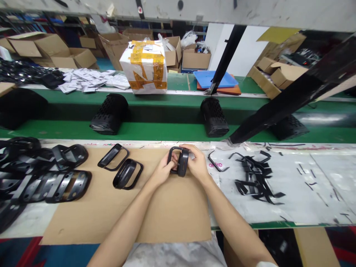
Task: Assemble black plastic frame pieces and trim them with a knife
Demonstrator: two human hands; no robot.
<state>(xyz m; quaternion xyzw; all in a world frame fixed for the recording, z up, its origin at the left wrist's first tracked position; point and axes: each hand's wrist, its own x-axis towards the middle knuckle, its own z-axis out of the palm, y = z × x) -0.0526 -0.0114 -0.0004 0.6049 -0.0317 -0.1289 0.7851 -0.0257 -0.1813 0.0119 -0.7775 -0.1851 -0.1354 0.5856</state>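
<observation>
you have bright, fairly even, cool light across the work surface. the white wall (250,46) at one o'clock is the palest patch, and a whitish glare streaks the green belt (328,128) at three o'clock. pale highlights sit on the glossy black parts (66,185) at eight o'clock, while a dark band shades the belt just above centre. it gets dim below the table edge at five o'clock. wide-angle stretch bows the overhead beam (172,11) at twelve o'clock. the open boxes (36,46) at ten o'clock look soft, and the black frame (183,162) between your left hand (164,167) and right hand (197,162) is slightly blurred.
</observation>
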